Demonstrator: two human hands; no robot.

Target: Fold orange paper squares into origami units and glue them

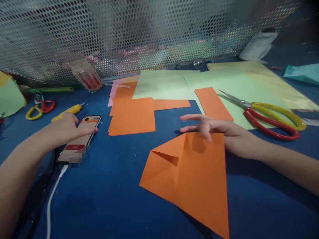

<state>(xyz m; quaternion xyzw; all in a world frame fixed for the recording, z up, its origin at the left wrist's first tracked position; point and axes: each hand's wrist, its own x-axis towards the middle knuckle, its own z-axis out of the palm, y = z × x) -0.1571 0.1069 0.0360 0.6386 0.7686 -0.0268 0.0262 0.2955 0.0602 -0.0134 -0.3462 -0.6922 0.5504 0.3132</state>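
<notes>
My left hand (62,131) reaches over a smartphone (86,127) lying face up on the blue table. One digit is stretched across the lit screen; the others are partly bent, and nothing is held. A charging cable (56,186) runs from the phone's near end. On the right, my right hand (219,131) is at the top edge of a creased orange paper sheet (199,179). Its thumb lies in front of the paper and part of the hand is behind it, with two fingers extending left. The sheet is tilted, with a small folded pocket at its left.
Orange squares (134,116) are stacked mid-table, beside pale green sheets (164,84) and an orange strip (213,104). Large scissors (259,113) lie at right. Small scissors (41,109), a yellow-handled tool (67,113) and a jar (87,76) stand left. A perforated metal screen (149,30) closes the back.
</notes>
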